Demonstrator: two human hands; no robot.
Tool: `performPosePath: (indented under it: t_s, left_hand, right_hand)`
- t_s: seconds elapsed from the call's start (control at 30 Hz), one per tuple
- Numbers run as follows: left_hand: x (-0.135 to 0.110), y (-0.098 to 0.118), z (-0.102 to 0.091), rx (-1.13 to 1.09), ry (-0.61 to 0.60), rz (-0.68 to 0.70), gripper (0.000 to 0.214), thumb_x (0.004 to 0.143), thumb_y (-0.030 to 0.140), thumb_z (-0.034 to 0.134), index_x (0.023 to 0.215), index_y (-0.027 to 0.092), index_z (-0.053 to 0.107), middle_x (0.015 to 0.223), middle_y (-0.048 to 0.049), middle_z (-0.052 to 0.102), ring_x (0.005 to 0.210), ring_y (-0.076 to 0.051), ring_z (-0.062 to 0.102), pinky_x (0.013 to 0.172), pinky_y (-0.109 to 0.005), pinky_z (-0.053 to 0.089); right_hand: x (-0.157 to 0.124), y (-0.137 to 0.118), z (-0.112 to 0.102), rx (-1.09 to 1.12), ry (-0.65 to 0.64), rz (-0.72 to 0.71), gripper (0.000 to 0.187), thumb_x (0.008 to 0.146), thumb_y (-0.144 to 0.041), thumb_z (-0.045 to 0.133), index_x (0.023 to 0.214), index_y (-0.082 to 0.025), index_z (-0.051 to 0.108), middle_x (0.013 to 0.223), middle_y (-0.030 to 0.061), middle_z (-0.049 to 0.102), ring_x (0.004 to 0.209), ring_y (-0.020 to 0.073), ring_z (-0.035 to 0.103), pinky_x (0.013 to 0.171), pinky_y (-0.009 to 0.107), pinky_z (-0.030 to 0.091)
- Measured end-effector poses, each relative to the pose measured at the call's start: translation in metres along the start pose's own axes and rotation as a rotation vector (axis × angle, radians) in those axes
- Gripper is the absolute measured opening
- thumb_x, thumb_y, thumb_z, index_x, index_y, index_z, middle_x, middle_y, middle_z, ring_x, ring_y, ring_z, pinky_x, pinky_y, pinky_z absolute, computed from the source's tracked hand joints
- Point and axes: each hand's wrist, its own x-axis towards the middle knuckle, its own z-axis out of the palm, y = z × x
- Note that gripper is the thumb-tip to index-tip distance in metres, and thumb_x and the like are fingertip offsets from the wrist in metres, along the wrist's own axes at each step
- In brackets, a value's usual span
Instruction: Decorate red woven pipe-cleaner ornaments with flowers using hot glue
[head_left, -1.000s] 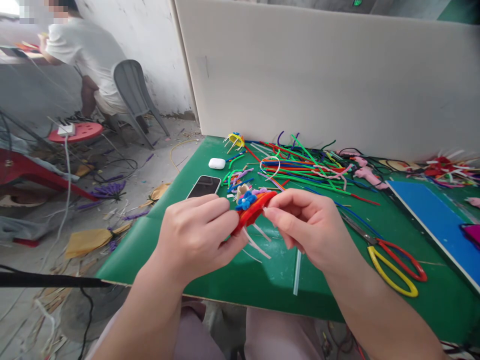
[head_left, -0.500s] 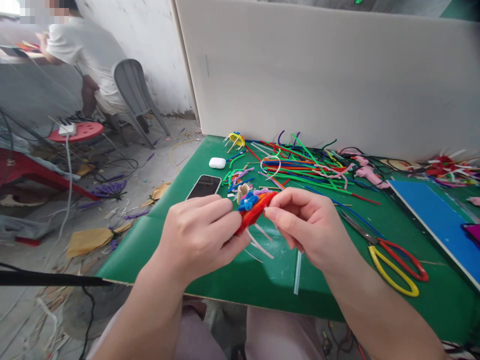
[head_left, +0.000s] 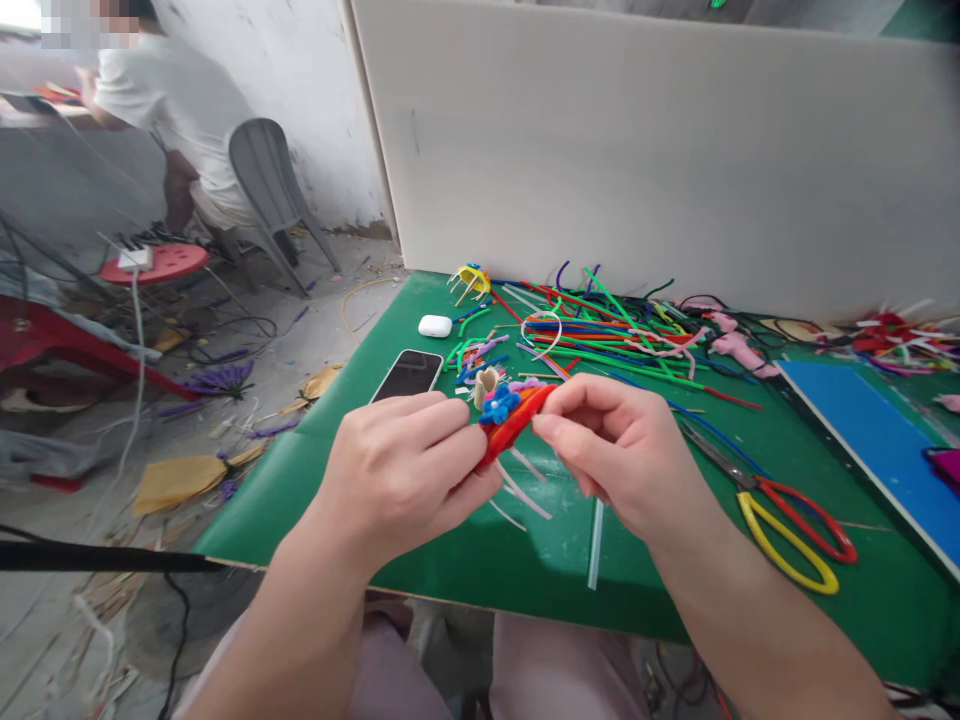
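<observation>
Over the table's near part, my left hand (head_left: 409,455) is closed around a red-orange pipe-cleaner craft (head_left: 519,425). A blue flower (head_left: 500,405) with a pale centre sits on its upper side. Several pale strips (head_left: 529,490) show below the craft; whether they are joined to it I cannot tell. My right hand (head_left: 615,440) pinches at the craft's right end with thumb and forefinger; the fingertips hide what exactly is between them. Behind the craft, a beige curled piece (head_left: 486,385) shows beside lilac pipe cleaners.
Scissors (head_left: 780,530) with red and yellow handles lie right of my right hand. A phone (head_left: 409,374), a white case (head_left: 435,326) and a pile of pipe cleaners (head_left: 622,335) are farther back. A blue board (head_left: 877,440) lies right. A person (head_left: 176,110) sits at far left.
The craft has turned and shifted very slightly right, showing more of the blue flower. Both hands keep nearly the same place and grip.
</observation>
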Motion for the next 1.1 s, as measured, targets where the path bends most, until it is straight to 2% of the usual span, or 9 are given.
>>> performPosePath:
  t_s: [0.33,0.6,1.1]
  left_hand:
    - [-0.003,-0.001,-0.001,-0.025,-0.014,0.005,0.028,0.075,0.018,0.055,0.051,0.017,0.041,0.053,0.0028,0.038,0.05,-0.009,0.032,0.047,-0.025,0.026]
    - [-0.004,0.001,0.0,-0.035,-0.023,0.023,0.028,0.076,0.018,0.053,0.051,0.017,0.04,0.053,0.0028,0.037,0.05,-0.009,0.032,0.047,-0.025,0.026]
    - [-0.003,0.004,-0.002,-0.076,-0.023,0.013,0.027,0.076,0.018,0.053,0.052,0.018,0.041,0.053,0.0029,0.038,0.05,-0.01,0.032,0.047,-0.026,0.026]
  right_hand:
    - [-0.002,-0.003,-0.002,-0.07,-0.005,-0.003,0.01,0.08,-0.023,0.06,0.071,-0.018,0.058,0.051,-0.0083,0.043,0.04,0.0003,0.033,0.034,0.01,0.024]
    - [-0.003,-0.016,-0.005,-0.165,-0.058,0.022,0.012,0.08,-0.022,0.059,0.069,-0.018,0.059,0.052,-0.0076,0.042,0.043,0.0013,0.032,0.036,0.013,0.024]
    - [-0.006,-0.024,-0.008,-0.236,-0.068,0.072,0.009,0.079,-0.022,0.06,0.071,-0.017,0.06,0.05,-0.0072,0.046,0.04,0.002,0.037,0.036,0.014,0.027]
